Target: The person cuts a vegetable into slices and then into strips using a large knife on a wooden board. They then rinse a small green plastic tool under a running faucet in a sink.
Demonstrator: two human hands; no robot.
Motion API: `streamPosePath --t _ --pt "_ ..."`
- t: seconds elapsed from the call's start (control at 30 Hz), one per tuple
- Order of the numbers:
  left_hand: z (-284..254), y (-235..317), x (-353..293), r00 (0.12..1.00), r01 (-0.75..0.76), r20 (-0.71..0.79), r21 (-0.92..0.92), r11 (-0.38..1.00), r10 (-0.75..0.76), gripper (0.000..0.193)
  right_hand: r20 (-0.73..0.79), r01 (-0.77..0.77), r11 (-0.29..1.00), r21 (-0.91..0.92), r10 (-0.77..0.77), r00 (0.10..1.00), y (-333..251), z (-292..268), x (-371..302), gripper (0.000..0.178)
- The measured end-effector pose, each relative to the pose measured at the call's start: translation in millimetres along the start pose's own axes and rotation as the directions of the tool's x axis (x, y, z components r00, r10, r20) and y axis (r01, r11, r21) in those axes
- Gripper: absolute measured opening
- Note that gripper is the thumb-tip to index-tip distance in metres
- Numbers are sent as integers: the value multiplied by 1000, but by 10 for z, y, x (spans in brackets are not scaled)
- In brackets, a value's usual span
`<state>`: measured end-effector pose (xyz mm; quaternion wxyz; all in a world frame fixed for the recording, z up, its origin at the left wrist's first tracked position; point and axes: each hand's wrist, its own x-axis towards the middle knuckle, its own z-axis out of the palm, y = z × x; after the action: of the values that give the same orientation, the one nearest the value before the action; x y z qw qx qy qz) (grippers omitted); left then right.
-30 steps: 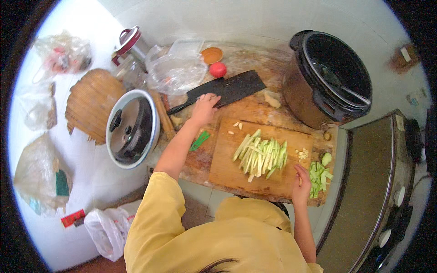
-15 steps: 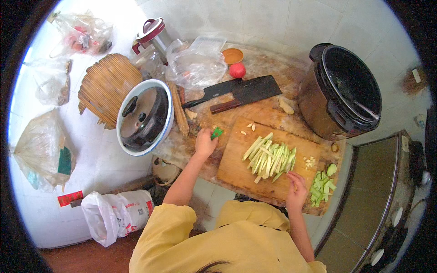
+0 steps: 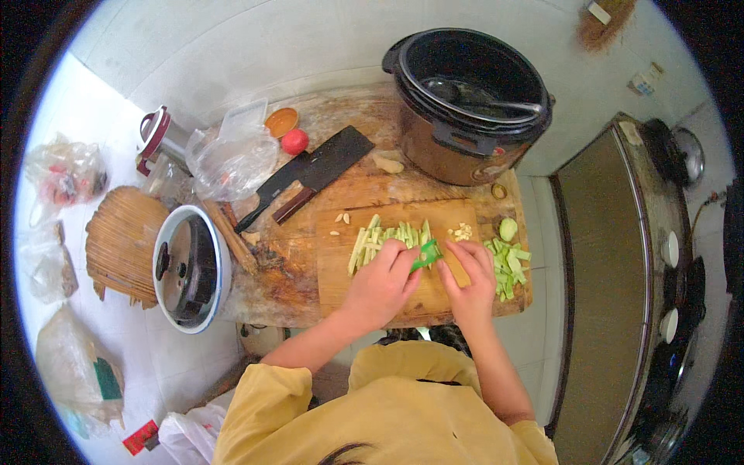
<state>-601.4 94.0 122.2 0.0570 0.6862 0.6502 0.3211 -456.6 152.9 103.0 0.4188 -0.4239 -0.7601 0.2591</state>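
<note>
Over the wooden cutting board, my left hand is closed on a small green object whose kind I cannot make out. Close by its right end, my right hand has thumb and forefinger bent toward each other; whether anything is between them is hidden. Pale green vegetable strips lie on the board behind my left hand, partly covered by it. Chopped garlic sits beyond my right hand, and green vegetable pieces lie to its right. A few garlic cloves rest near the board's far left.
Two dark cleavers lie behind the board, beside a tomato and a ginger piece. A large pressure-cooker pot stands at the back. At left are a lidded white basin, plastic bags and a slatted wooden mat.
My left hand has brought the green object from the table's left side onto the board. My right hand has left the strips and come up beside it. The view has shifted right.
</note>
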Motion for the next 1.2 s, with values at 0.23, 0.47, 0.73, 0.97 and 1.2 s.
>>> streamPosePath --t 0.23,0.47,0.73,0.97,1.2 --pt "81 234 129 972 -191 155 74 979 177 26 -123 -28 994 -104 15 992 45 -170 -72 25" --pt "223 593 322 843 -477 336 106 872 420 23 -204 -224 963 -148 191 960 236 -441 -279 20" --pt "627 1510 429 710 -624 470 76 778 524 23 -390 -304 934 -190 213 896 600 -1119 -648 17" --pt "1615 3029 319 471 -789 550 -87 608 689 20 -606 -516 831 -208 305 735 1182 -2536 -1488 13" --pt "2587 4745 -137 291 -823 466 -324 467 836 21 -804 -659 750 -63 353 479 1586 -4137 -2720 15"
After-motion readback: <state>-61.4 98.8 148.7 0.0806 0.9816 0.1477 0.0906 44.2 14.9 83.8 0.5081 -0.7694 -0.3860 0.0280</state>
